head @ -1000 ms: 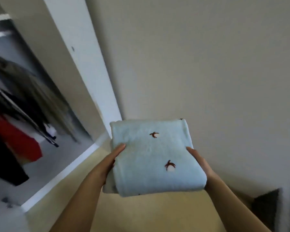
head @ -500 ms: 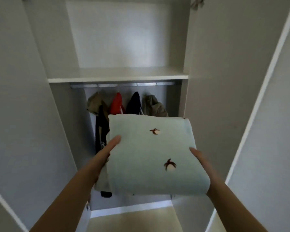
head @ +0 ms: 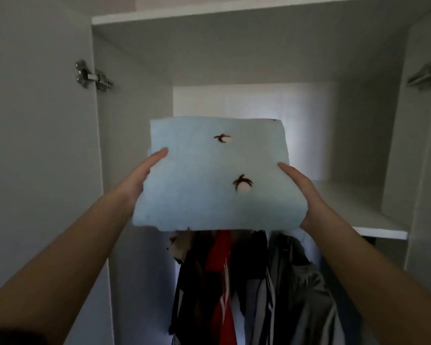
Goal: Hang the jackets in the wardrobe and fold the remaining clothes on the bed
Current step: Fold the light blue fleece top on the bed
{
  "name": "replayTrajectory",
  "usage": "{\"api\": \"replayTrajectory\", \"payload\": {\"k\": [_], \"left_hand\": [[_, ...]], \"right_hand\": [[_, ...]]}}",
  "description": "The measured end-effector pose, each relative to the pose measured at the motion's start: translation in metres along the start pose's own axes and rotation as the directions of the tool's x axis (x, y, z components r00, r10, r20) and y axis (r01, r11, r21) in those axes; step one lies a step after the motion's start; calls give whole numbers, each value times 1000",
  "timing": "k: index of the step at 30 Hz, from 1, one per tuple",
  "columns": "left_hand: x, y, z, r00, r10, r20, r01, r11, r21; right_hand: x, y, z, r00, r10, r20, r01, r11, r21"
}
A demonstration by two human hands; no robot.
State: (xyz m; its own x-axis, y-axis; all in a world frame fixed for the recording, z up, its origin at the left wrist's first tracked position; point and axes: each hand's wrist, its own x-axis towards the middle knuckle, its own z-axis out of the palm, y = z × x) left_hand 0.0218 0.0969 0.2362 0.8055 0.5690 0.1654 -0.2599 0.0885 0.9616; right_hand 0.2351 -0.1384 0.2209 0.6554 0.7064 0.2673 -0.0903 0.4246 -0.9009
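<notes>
The folded blue garment (head: 214, 180) is held before the shelf (head: 373, 230), gripped at each side by left hand (head: 139, 178) and right hand (head: 306, 195), thumbs on top. Stowing is judged in hand; a level forward slide is required.

Folded cloth (head: 209, 195) before shelf (head: 376, 231), jackets (head: 294, 290) seemingly hung below

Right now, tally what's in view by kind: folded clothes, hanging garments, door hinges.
Folded garment: 1, light blue, gripped by the left hand and the right hand
Hanging garments: 5, as far as their overlap lets me tell
Door hinges: 2
Total: 8
</notes>
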Motion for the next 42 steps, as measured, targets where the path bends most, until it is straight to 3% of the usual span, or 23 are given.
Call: {"api": "replayTrajectory", "payload": {"k": [3,5,10,14,16,18,20,23,25,27,31,33,38,42], "left_hand": [[59,15,-9,1000,13,8,-13,1000,6],[103,1,-22,999,-25,-29,26,999,39],[168,-40,-61,956,-257,-141,289,905,312],[178,-25,-78,912,-370,-176,406,761,505],[177,-18,-79,943,-263,-205,332,666,669],[170,-8,-73,987,10,-163,138,479,867],[154,6,-62,986,162,42,-96,343,934],[124,8,-43,929,107,354,-367,158,917],[117,-1,-34,904,6,428,-428,-5,904],[129,-12,-31,902,-64,426,-431,-156,889],[188,-22,-39,931,-123,345,-363,-193,911],[225,-25,-48,945,-134,299,-324,-262,909],[304,-37,-78,972,-91,217,-235,-447,863],[356,-47,-107,981,-18,194,-174,-530,830]], "right_hand": [[69,0,9,998,39,-59,-44,994,-96],[107,14,11,985,140,-103,-155,976,-152],[152,68,-5,915,369,-164,-403,853,-330],[162,63,-9,916,382,-120,-393,800,-454],[158,58,-6,937,321,-136,-335,723,-604],[151,49,0,978,170,-117,-195,577,-793],[141,37,7,1000,-5,30,29,433,-901],[122,28,20,940,-21,340,339,155,-928],[118,35,27,904,138,404,422,-151,-894],[124,42,33,897,233,376,437,-339,-833],[162,54,51,907,245,343,411,-327,-851],[195,67,60,913,246,325,397,-354,-847],[289,102,80,935,250,253,340,-425,-839],[349,135,91,961,137,242,278,-440,-854]]}}
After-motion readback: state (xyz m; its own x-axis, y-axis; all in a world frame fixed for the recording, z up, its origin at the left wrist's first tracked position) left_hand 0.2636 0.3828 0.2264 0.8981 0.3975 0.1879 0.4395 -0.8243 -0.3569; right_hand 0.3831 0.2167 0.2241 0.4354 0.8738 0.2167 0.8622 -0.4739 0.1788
